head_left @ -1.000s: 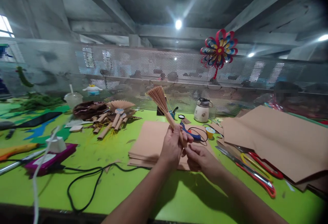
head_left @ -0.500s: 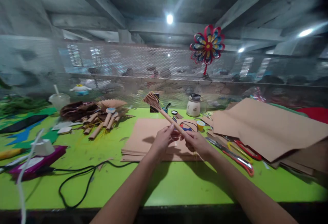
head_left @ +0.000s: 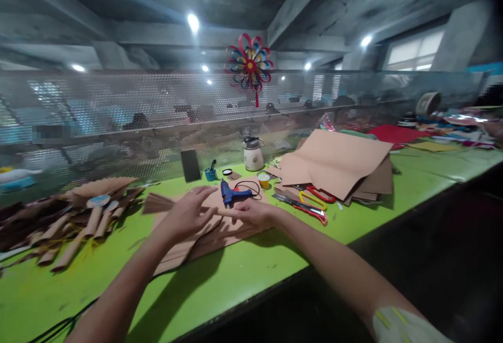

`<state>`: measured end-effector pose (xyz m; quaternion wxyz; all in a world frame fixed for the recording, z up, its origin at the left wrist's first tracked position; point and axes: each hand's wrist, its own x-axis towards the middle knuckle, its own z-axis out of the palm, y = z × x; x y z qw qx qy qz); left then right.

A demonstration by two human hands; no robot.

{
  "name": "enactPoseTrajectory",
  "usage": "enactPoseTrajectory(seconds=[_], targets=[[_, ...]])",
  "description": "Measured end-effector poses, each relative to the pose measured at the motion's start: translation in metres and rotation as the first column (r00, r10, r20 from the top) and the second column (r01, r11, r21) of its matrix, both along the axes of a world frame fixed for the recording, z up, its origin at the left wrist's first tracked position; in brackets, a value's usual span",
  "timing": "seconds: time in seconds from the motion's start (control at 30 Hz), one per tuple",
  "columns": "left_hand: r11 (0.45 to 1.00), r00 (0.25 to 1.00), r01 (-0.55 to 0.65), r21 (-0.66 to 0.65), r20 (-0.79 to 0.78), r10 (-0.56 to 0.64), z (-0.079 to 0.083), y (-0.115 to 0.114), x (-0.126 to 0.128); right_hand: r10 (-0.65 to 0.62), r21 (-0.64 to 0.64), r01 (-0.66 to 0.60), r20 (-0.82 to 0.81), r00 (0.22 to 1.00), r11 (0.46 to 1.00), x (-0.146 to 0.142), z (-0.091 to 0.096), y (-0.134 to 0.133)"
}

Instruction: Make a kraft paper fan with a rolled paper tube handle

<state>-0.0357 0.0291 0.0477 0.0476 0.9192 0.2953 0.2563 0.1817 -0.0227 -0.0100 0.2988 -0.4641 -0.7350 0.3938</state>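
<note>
A brown pleated paper fan with a rolled paper handle lies across between my hands, its pleats to the left. My left hand is loosely around the fan near where pleats meet handle, fingers partly stretched and hiding that stretch. My right hand is closed on the handle's right end. Beneath both hands is a stack of brown paper sheets. Just beyond my right hand a blue glue gun rests on the stack, its black cable running across the paper.
Several finished fans with yellow threads lie at the left. To the right are scissors, a cutter knife and large brown sheets. A yellow tub, a white jug and a dark phone stand farther back.
The view has turned right. The fan has been lowered from its raised diagonal to nearly level above the paper. My left hand has shifted toward the pleats, and the glue gun is now exposed.
</note>
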Motion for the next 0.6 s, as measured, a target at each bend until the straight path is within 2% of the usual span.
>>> enactPoseTrajectory(seconds=[0.07,0.13,0.27,0.37,0.43,0.6], targets=[[1.000,0.991,0.009,-0.008,-0.131,-0.011,-0.010,0.006,-0.005,0.047,0.007,-0.047,0.082,0.996,0.999,0.004,0.000,0.001],[0.999,0.983,0.001,-0.033,-0.183,-0.007,-0.017,0.008,-0.007,0.081,-0.040,-0.077,0.106,0.991,0.996,0.010,-0.001,0.003],[0.988,0.966,0.009,-0.156,-0.252,-0.049,-0.020,0.001,-0.007,0.091,-0.176,-0.105,-0.084,0.992,0.979,0.017,-0.005,0.005],[0.985,0.965,0.026,-0.173,-0.251,-0.069,-0.027,-0.003,-0.005,0.095,-0.223,-0.147,-0.226,0.970,0.964,0.018,-0.009,0.005],[0.987,0.971,0.040,-0.156,-0.229,-0.075,-0.034,-0.002,-0.005,0.091,-0.254,-0.161,-0.265,0.960,0.954,0.018,-0.012,0.005],[0.981,0.993,0.037,-0.189,-0.106,-0.058,-0.049,0.002,-0.008,0.010,-0.288,-0.066,-0.192,0.981,0.955,0.013,-0.015,0.005]])
